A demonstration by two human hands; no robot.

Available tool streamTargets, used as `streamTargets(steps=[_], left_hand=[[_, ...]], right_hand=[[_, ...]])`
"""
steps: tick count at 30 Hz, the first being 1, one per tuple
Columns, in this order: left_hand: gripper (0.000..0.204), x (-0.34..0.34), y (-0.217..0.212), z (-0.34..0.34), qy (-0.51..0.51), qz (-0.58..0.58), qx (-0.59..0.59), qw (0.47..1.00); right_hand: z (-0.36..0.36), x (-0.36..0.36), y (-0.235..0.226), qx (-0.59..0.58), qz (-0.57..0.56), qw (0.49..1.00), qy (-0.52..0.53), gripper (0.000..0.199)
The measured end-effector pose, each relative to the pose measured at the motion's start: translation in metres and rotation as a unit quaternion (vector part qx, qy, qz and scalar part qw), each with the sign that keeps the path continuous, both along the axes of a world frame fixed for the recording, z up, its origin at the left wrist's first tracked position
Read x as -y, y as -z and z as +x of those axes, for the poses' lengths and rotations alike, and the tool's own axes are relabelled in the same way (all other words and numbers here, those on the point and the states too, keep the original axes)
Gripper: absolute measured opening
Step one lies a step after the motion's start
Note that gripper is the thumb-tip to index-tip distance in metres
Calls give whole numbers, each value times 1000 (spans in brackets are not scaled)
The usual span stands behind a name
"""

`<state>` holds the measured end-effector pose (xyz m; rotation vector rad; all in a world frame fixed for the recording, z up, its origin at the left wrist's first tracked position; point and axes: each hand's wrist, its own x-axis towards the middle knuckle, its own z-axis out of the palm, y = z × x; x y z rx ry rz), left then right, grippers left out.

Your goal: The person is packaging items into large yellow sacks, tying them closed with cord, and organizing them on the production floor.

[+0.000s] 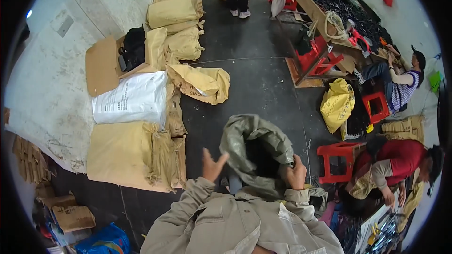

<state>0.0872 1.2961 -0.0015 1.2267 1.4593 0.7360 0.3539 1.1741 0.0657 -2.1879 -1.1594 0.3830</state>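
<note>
A grey-green woven sack stands in front of me with its mouth wide and its rim rolled outward. Its inside looks black; what lies in it I cannot make out. My right hand grips the sack's rim on the right side, thumb up along the edge. Just left of the sack, my left hand is open, fingers and thumb spread, holding nothing. It seems slightly apart from the rim.
Tan stuffed sacks line the left wall, with a white sack and an open cardboard box on them. At right are red stools, a yellow sack, a long workbench and two seated people; another person stands ahead.
</note>
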Motion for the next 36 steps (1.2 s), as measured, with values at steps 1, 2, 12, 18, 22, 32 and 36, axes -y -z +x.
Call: streamTargets(steps=[1, 2, 12, 18, 22, 32, 36], left_hand=[[105, -2, 7, 23, 32, -70, 33, 997], [107, -10, -2, 50, 68, -140, 68, 985], [46, -181, 77, 95, -110, -291, 122, 942], [62, -270, 154, 78, -316, -327, 95, 886], [80, -338, 240, 53, -441, -322, 203, 813], [90, -597, 345, 51, -627, -256, 158, 719], [41, -638, 377, 10, -417, -267, 246, 834]], right_hand=[[9, -18, 5, -5, -5, 1000, -6, 41], [22, -37, 11, -31, 39, 999, 20, 39], [200, -171, 95, -178, 74, 971, 138, 37], [238, -205, 126, -252, 127, 941, 185, 38], [239, -226, 141, -216, 123, 955, 162, 38], [197, -274, 128, -158, -71, 917, 358, 35], [189, -306, 142, -167, -116, 906, 371, 33]])
